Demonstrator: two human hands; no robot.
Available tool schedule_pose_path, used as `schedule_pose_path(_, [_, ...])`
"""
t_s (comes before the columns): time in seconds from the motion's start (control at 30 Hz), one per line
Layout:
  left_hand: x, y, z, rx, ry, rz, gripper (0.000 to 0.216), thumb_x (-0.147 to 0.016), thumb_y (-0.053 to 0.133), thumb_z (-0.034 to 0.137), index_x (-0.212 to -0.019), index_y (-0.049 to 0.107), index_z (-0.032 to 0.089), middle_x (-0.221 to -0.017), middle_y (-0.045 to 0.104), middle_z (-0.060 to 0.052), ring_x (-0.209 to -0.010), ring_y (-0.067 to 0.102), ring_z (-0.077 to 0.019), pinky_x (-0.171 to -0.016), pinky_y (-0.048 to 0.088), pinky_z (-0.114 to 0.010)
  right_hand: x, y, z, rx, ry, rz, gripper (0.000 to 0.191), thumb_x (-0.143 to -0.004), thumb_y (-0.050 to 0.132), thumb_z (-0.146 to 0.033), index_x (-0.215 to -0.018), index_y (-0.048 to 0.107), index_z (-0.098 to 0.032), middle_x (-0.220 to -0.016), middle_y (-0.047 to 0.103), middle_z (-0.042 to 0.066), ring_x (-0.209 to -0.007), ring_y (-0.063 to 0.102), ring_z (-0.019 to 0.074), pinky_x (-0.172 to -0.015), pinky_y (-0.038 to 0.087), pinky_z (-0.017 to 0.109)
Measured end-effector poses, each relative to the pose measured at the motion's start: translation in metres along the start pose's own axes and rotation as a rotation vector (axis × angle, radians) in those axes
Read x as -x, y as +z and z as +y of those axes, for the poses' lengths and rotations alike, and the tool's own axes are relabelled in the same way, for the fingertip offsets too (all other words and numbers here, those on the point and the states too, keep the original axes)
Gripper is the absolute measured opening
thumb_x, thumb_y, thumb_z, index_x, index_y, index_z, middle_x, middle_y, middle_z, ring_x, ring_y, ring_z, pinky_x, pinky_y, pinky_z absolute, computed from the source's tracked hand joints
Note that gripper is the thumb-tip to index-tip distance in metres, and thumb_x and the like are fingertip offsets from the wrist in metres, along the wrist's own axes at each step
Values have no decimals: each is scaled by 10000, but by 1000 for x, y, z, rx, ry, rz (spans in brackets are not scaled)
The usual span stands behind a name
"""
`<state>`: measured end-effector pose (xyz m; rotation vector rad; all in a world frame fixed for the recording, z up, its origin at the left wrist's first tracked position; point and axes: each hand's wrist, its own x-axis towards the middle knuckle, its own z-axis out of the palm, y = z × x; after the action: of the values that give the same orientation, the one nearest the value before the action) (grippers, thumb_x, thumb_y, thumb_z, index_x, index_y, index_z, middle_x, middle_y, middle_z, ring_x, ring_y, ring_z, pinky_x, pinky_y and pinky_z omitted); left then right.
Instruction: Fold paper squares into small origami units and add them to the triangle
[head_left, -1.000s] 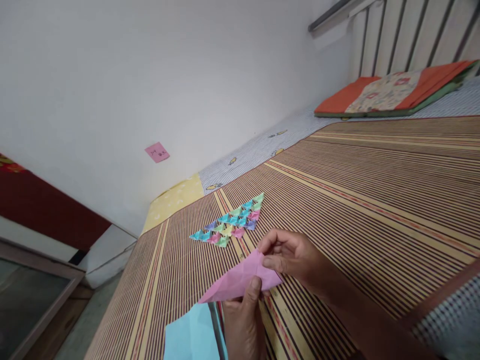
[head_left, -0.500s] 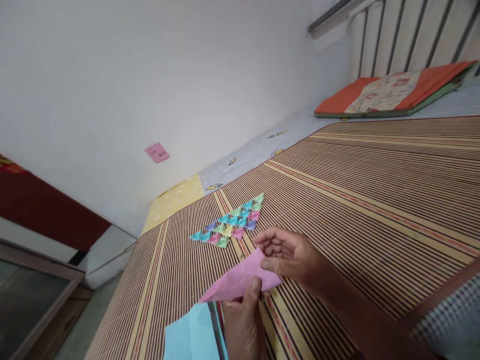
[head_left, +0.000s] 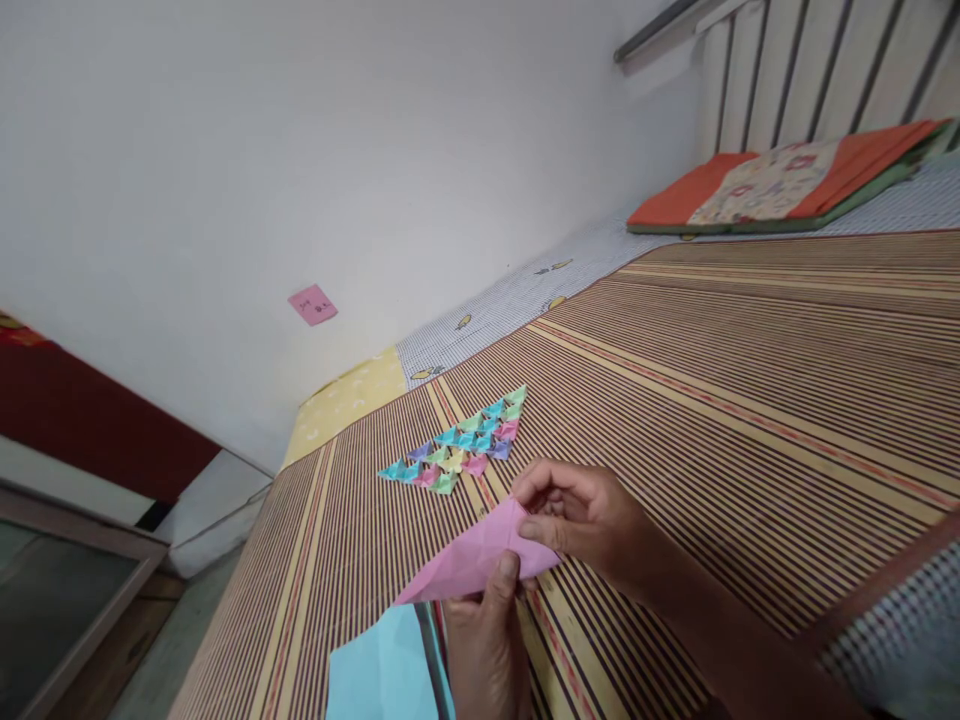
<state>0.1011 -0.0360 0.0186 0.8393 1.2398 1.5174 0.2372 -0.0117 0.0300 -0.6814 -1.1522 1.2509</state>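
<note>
A pink sheet of paper (head_left: pixel 465 555), folded to a long pointed shape, is held up over the striped mat. From below, my left hand (head_left: pixel 491 630) pinches it, thumb on the near face and fingers hidden behind. At its upper right corner my right hand (head_left: pixel 574 510) grips the edge, the thumb pressed on the paper and the fingers curled above. Light blue paper (head_left: pixel 386 665) lies just left of my left wrist. Beyond my hands, several small folded paper pieces (head_left: pixel 454 442) in blue, green, pink, yellow and purple are laid in rows on the mat.
The striped mat (head_left: pixel 712 400) covers the bed. A folded orange and floral quilt (head_left: pixel 787 180) lies at the far right by the slatted headboard (head_left: pixel 817 70). On the white wall (head_left: pixel 375 150) sticks a pink note (head_left: pixel 313 305). The bed's edge drops off at the left.
My right fingers have closed in a little toward the top corner of the pink paper. Both hands and the paper have otherwise barely moved.
</note>
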Motion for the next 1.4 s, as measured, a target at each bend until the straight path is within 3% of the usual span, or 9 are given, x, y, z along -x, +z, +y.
schedule_pose_path(0.13, [-2,-2,-2,-15,7,-8,299,-582,884,397,-727,772,160,-746,755,-68,-789,726,-291,-795,577,-395,-1,0,2,-20,-28,-8,125,-798,727,-190,-723,628,-178,-799,595,5,-747,544,138,-651,436,266])
schedule_pose_path(0.47, [-6,-12,-7,-56,-19,-69,280,-580,899,369,-664,743,153,-647,708,-42,-652,680,-248,-680,565,-365,2,7,4,5,-89,122,117,-800,699,-162,-705,632,-179,-826,637,18,-811,612,161,-740,488,289])
schedule_pose_path(0.67, [-2,-7,-10,128,-32,-101,380,-668,882,329,-980,745,162,-828,745,-45,-754,693,-200,-760,559,-317,1,7,4,9,-117,139,135,-794,688,-148,-687,615,-184,-829,639,27,-808,618,169,-732,498,291])
schedule_pose_path(0.8, [2,-3,-8,192,-30,-148,523,-762,815,354,-1232,678,169,-1071,752,-114,-1030,701,-282,-970,516,-413,2,7,6,18,-142,126,141,-805,680,-137,-690,616,-185,-822,635,21,-782,611,158,-717,491,278])
schedule_pose_path(0.9, [5,0,-5,195,-49,-148,597,-781,799,348,-1324,628,171,-1121,745,-127,-1096,686,-303,-1027,482,-441,3,7,6,38,-138,118,145,-808,670,-128,-687,611,-182,-813,631,20,-766,603,152,-692,481,265])
schedule_pose_path(1.17, [10,7,-2,74,21,17,576,-748,826,354,-1258,674,135,-972,774,-109,-902,737,-291,-920,545,-447,3,8,7,117,-168,131,161,-812,649,-103,-686,593,-187,-814,639,23,-777,621,164,-710,489,277])
schedule_pose_path(1.4, [11,8,-2,155,-27,-21,425,-724,846,296,-1101,752,123,-892,783,-81,-902,747,-289,-959,532,-447,3,9,6,134,-173,119,166,-813,639,-99,-683,590,-190,-807,642,22,-769,618,166,-701,491,278])
